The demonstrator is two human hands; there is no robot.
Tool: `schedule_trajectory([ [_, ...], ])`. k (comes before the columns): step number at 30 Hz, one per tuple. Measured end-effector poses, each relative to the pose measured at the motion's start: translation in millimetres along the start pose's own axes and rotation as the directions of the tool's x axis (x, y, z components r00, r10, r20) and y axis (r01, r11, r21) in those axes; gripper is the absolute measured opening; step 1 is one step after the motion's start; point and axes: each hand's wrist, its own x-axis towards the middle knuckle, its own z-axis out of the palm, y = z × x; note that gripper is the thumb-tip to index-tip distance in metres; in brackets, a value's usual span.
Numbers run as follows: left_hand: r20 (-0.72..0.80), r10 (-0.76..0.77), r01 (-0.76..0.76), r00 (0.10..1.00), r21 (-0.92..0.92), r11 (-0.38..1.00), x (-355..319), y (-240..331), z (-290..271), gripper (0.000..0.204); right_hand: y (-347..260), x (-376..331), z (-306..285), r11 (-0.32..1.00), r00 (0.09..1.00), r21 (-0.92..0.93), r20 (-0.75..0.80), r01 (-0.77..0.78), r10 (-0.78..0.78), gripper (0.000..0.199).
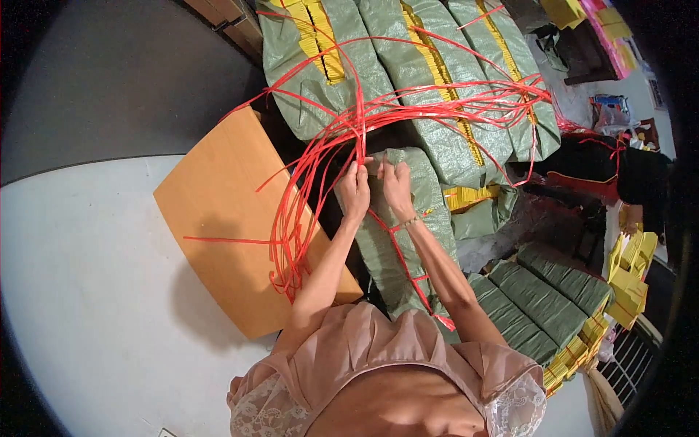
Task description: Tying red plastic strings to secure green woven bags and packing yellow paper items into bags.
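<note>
My left hand [355, 191] is closed round red plastic strapping [360, 131], whose strands run up and away from the fingers. Close beside it, my right hand [395, 186] has its fingers curled in; whatever they may hold is hidden. Both hands are over the top end of a green woven-plastic bundle [397, 255]. Red strapping is tied along this bundle's length, with a loose tuft at its near end. A large tangle of loose red straps [313, 160] sweeps from the left of my hands across to the far right.
Larger green-wrapped bundles [429, 65] with yellow contents showing through their slits lie beyond my hands. A tan wooden board [218, 218] stands at the left. More dark green bundles [539, 298] are stacked at the right, near yellow packets [628, 291].
</note>
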Motion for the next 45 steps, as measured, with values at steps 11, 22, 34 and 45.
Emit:
schedule_trajectory([
  [11,0.176,0.296,-0.281,0.939,-0.109,0.954,20.0,-17.8,9.8,0.017,-15.5,19.6,-13.9,0.981,0.962,-0.089,0.23,0.171,-0.146,0.017],
  [22,0.459,-0.211,0.406,0.863,-0.382,0.83,26.2,-20.4,-5.1,0.012,-4.8,17.6,-29.7,0.739,0.833,-0.389,0.327,0.55,-0.447,0.065],
  [34,0.475,-0.26,0.511,0.841,-0.537,0.671,23.6,-2.4,12.7,0.041,20.1,21.8,-2.9,0.716,0.884,-0.519,0.267,0.467,-0.383,0.014],
  [45,0.1,-0.178,0.2,0.979,-0.29,0.936,9.9,-17.8,10.4,0.017,-9.4,12.6,9.0,0.935,0.963,-0.289,-0.113,0.205,-0.246,0.033],
])
